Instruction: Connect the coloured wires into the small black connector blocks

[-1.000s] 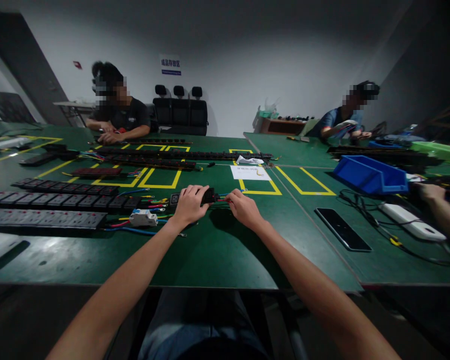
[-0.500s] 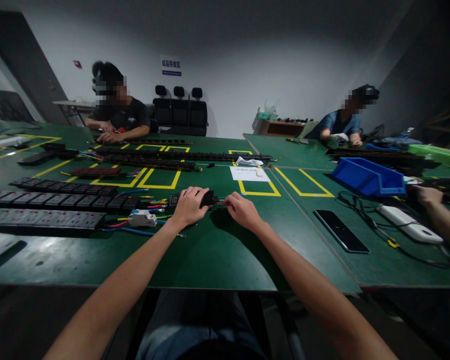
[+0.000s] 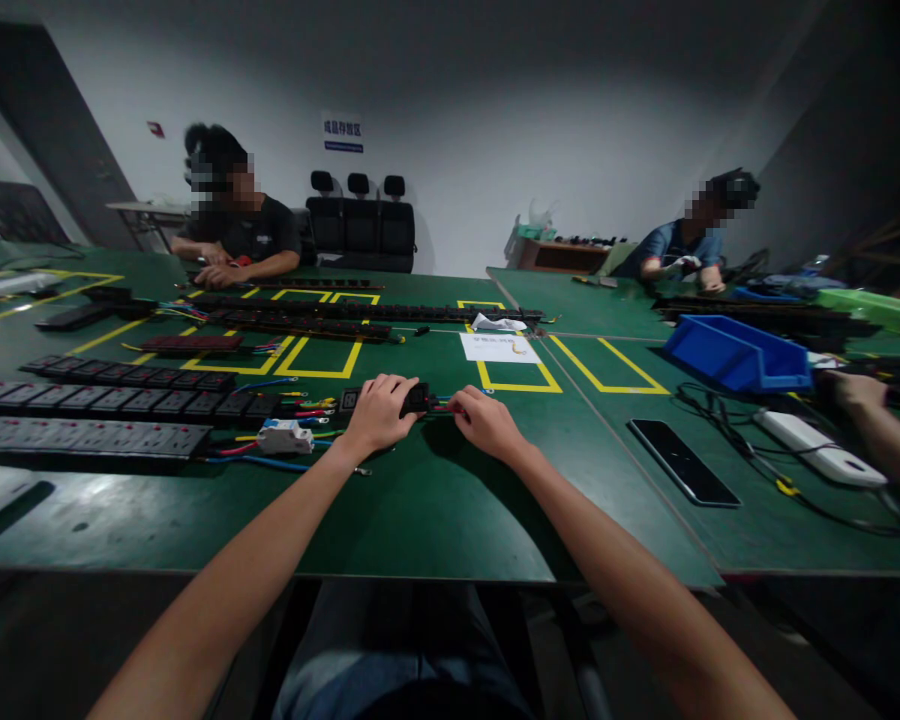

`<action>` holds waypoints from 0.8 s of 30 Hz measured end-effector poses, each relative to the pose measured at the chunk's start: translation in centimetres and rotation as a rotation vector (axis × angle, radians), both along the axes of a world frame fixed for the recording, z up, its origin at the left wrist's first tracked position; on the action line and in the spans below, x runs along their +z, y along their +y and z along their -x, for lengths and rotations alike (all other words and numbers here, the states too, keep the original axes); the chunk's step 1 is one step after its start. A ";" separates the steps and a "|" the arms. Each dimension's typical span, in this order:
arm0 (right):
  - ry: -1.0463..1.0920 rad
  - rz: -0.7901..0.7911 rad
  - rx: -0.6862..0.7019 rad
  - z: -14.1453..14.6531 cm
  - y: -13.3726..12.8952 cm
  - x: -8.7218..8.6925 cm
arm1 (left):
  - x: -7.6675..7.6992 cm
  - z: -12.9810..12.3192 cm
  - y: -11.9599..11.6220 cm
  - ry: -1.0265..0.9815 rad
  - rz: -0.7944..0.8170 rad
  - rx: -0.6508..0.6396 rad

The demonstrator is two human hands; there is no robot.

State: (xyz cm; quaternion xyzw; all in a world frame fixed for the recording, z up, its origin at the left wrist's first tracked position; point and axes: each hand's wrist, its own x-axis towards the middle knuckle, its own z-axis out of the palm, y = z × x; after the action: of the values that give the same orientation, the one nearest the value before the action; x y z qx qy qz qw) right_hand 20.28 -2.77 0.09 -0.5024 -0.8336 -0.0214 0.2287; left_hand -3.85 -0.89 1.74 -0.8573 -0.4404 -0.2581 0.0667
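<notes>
My left hand [image 3: 379, 412] is wrapped over a short black socket module [image 3: 415, 398], which lies on the green table [image 3: 450, 520]. Thin coloured wires [image 3: 441, 405] come out of the module's right end. The fingers of my right hand [image 3: 481, 418] are pinched together on these wires. Left of my hands lie long socket strips, a black one [image 3: 120, 398] and a grey one [image 3: 90, 438]. A white breaker [image 3: 285, 436] with red, blue and yellow-green wires sits beside the grey strip's end.
A phone [image 3: 682, 462], a white power strip [image 3: 821, 448] with black cables and a blue bin [image 3: 739, 352] are on the right. Further strips and a paper sheet [image 3: 499, 347] lie beyond my hands. Two people sit across; another person's hand [image 3: 862, 392] shows at right.
My hands and the module have hardly moved. The gloved hand of the person at the far right has risen slightly.
</notes>
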 end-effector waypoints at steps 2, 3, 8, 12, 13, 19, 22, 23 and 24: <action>0.007 -0.001 0.005 0.0 0.0 -0.1 | 0.0 0.0 0.0 0.002 0.001 -0.002; 0.010 -0.001 0.006 0.0 0.1 -0.1 | 0.0 0.0 0.0 0.002 0.001 -0.003; 0.018 0.007 0.009 0.0 0.1 0.0 | 0.0 0.1 0.0 -0.005 0.010 -0.013; 0.018 0.017 0.007 0.0 0.0 0.0 | -0.1 0.1 0.0 -0.009 0.012 -0.017; 0.019 0.018 0.008 0.0 0.0 0.0 | -0.1 0.2 0.0 -0.008 0.012 -0.018; 0.025 0.009 0.018 0.0 0.1 -0.1 | -0.1 0.1 0.0 -0.003 0.005 -0.019; 0.030 0.006 0.019 0.0 0.0 -0.1 | -0.1 0.1 0.0 0.000 0.007 -0.014; 0.031 0.007 0.019 0.0 0.0 -0.1 | 0.0 0.1 0.0 0.000 0.009 -0.013; 0.032 0.009 0.019 0.0 0.0 -0.1 | 0.0 0.1 0.0 0.000 0.011 -0.014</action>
State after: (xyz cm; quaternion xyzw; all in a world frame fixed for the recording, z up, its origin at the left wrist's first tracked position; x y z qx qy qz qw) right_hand 20.25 -2.74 0.02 -0.4957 -0.8347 -0.0075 0.2399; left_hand -3.94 -0.91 1.71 -0.8607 -0.4359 -0.2561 0.0604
